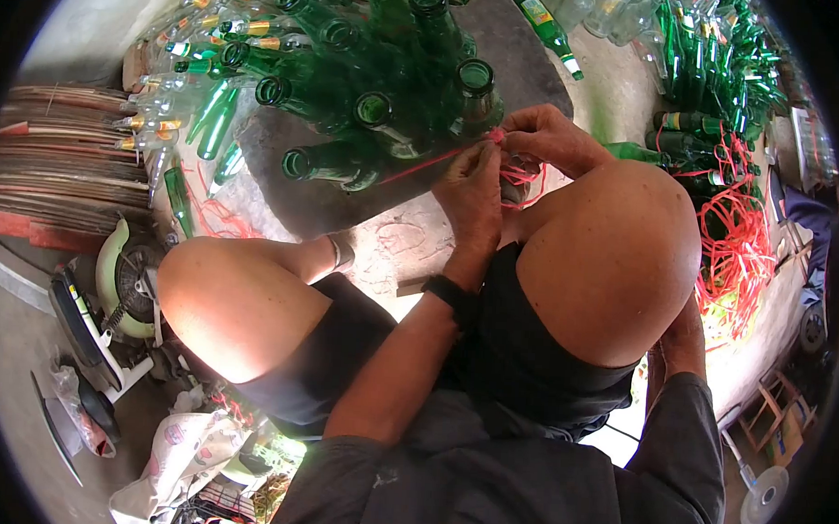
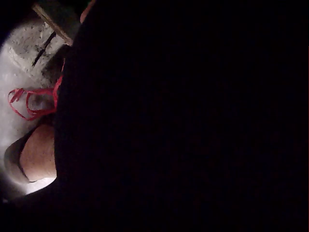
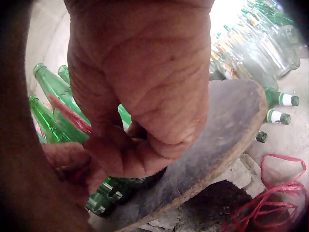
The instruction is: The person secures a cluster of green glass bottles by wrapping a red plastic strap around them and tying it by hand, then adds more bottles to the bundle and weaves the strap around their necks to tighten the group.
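A cluster of green glass bottles (image 1: 374,110) stands on a dark slab (image 1: 287,186), with red plastic string (image 1: 424,166) drawn taut along its near side. At the string's right end, beside the cluster, my left hand (image 1: 474,194) pinches the string. Close against it, my right hand (image 1: 561,137) has thumb and fingers curled on the same string, whose loose loops hang below. In the right wrist view the right hand (image 3: 145,92) covers most of the bottles, and a string strand (image 3: 72,115) runs to the fingers. The left wrist view is mostly dark, showing string loops (image 2: 34,104) near a foot.
A tangle of red string (image 1: 734,248) lies at the right beside bottles lying on their sides. More green bottles (image 1: 700,59) crowd the back right, and clear ones (image 1: 154,124) the left. Stacked thin boards (image 1: 59,162) and a wheel (image 1: 124,277) stand at the left.
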`<state>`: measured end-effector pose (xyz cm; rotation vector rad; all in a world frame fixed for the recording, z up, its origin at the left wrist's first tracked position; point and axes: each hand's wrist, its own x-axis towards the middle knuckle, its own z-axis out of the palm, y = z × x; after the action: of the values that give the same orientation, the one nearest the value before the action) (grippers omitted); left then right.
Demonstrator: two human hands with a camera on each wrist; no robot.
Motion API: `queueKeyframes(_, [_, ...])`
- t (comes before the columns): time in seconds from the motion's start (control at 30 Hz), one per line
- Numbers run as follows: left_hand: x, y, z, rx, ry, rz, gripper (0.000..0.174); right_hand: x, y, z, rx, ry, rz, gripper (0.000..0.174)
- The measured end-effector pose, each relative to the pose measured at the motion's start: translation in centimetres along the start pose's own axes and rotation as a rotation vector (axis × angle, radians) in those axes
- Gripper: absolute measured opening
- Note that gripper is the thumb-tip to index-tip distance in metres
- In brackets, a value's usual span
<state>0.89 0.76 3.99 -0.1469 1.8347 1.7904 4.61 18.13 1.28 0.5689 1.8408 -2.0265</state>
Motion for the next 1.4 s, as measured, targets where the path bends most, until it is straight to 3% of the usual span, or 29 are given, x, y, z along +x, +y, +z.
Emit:
queueKeyframes(0.17, [0.4, 0.2, -0.1, 0.023, 0.005, -0.05, 0.028, -0.2, 0.0, 0.2, 0.052, 0.009, -0.024, 0.012])
queueKeyframes(0.23, [0.7, -0.3, -0.2, -0.141, -0.034, -0.093, 0.029, -0.3, -0.3, 0.3, 0.049, 0.005, -0.035, 0.013])
queueKeyframes(0.43, [0.7, 0.3, -0.1, -0.211, -0.015, -0.22, 0.023, -0.1, 0.0, 0.1, -0.021, 0.023, -0.038, 0.016])
queueKeyframes(0.77, [0.7, 0.9, 0.4, -0.246, 0.011, -0.242, 0.019, -0.3, -0.5, 0.0, -0.13, 0.067, -0.022, 0.023])
queueKeyframes(0.97, [1.7, -0.7, 0.4, -0.103, 0.027, -0.162, 0.015, -0.5, -0.9, 0.3, -0.095, 0.087, 0.008, 0.02])
queueKeyframes(1.03, [2.2, -1.5, 0.6, 0.032, 0.006, -0.059, 0.03, -0.5, -0.8, 0.4, -0.1, 0.103, -0.003, 0.019])
queueKeyframes(1.13, [2.7, -2.2, 0.7, 0.103, -0.03, 0.038, 0.033, -0.5, -0.8, 0.5, -0.156, 0.142, -0.047, 0.018])
queueKeyframes(1.27, [2.6, -2.7, 0.9, 0.103, -0.016, 0.071, 0.032, 0.5, 0.6, 0.1, -0.266, 0.171, -0.126, 0.015])
queueKeyframes(1.4, [1.8, -1.6, 1.2, 0.119, 0.025, 0.112, 0.03, -0.1, -0.4, 0.5, -0.178, 0.16, -0.103, 0.014])
